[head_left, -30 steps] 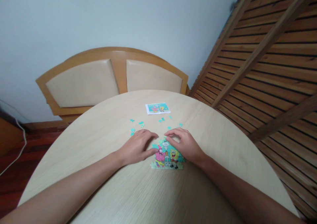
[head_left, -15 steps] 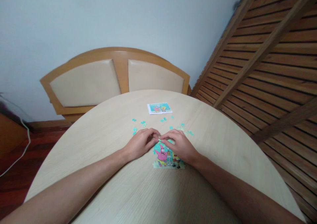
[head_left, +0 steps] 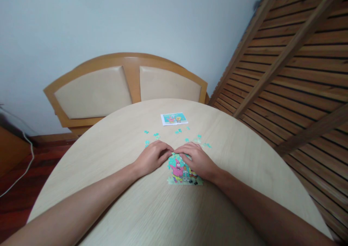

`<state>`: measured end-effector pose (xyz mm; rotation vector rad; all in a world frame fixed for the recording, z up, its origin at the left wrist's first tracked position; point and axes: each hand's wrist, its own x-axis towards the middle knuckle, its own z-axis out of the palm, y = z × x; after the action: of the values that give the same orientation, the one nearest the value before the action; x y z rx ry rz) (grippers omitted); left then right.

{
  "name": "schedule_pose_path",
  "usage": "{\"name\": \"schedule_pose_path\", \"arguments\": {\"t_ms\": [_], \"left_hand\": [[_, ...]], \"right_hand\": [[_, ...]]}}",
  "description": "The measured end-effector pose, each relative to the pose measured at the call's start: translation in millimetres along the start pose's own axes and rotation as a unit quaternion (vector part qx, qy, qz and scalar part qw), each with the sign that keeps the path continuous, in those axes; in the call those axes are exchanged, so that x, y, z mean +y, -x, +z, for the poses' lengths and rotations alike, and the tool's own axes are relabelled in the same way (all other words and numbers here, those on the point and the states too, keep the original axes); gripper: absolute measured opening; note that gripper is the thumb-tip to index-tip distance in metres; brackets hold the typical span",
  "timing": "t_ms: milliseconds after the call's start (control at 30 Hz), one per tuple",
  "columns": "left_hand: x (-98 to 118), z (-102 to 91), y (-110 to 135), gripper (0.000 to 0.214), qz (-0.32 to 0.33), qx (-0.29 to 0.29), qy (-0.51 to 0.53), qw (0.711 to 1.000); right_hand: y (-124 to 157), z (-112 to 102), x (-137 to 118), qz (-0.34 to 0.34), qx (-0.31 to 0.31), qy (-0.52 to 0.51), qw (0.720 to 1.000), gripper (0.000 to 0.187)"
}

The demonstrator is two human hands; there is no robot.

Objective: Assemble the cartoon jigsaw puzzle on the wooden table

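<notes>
A partly joined cartoon jigsaw puzzle [head_left: 181, 173] lies on the round pale wooden table [head_left: 152, 209] in front of me. My left hand [head_left: 151, 159] rests at the puzzle's upper left corner with its fingers curled and pressed together. My right hand [head_left: 196, 159] lies over the puzzle's upper right part, fingers also curled. The fingertips of both hands meet at the puzzle's top edge, pinched on something too small to name. Several loose teal puzzle pieces [head_left: 155, 134] are scattered just beyond my hands.
A small reference picture card [head_left: 174, 118] lies near the table's far edge. Behind the table stands a wooden bench back with two beige cushions [head_left: 127, 88]. A slatted wooden frame [head_left: 293, 68] leans at the right. A white cable [head_left: 19, 166] hangs at the left.
My hands have drawn together from either side of the puzzle until their fingertips meet at its top edge. The right hand has slid left and now covers the puzzle's right side.
</notes>
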<state>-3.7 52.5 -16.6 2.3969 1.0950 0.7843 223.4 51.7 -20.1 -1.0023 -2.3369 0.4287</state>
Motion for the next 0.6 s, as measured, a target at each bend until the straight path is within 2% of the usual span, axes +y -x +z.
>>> {"name": "schedule_pose_path", "arguments": {"t_ms": [267, 433, 600], "left_hand": [[2.1, -2.1, 0.9, 0.016, 0.01, -0.005, -0.003, 1.0], [3.3, -5.3, 2.3, 0.019, 0.095, -0.037, -0.025, 0.994], [2.2, -13.4, 4.2, 0.026, 0.169, -0.069, -0.091, 0.979]], "right_hand": [[1.2, -2.3, -4.1, 0.015, 0.006, -0.001, 1.0, 0.027], [3.1, -5.6, -5.6, 0.004, -0.003, -0.012, 1.0, 0.029], [6.4, -14.0, -5.2, -0.013, -0.038, 0.0, 0.999, 0.033]]}}
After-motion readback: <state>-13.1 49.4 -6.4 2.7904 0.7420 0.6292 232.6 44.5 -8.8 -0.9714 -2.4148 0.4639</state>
